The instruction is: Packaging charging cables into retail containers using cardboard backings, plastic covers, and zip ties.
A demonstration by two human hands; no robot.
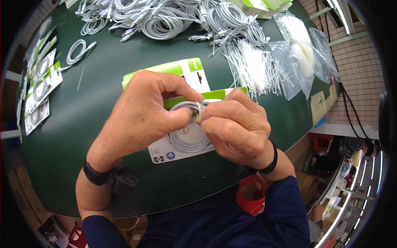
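My left hand pinches a coiled white cable between thumb and forefinger. Opposite it, the fingertips of my right hand are closed on a thin white cable tie that goes around the cable's strands. Right under both hands lies a green-and-white package card, with white loops showing on its lower part. My hands hide much of it, and I cannot tell whether those loops belong to the held cable. Behind it is another stack of green-and-white cards.
Many coiled white cables are heaped at the table's far side. Loose cable ties lie right of centre, beside clear bags of more ties. Carded cables and one loose coiled cable are at left. A red stool stands below the edge.
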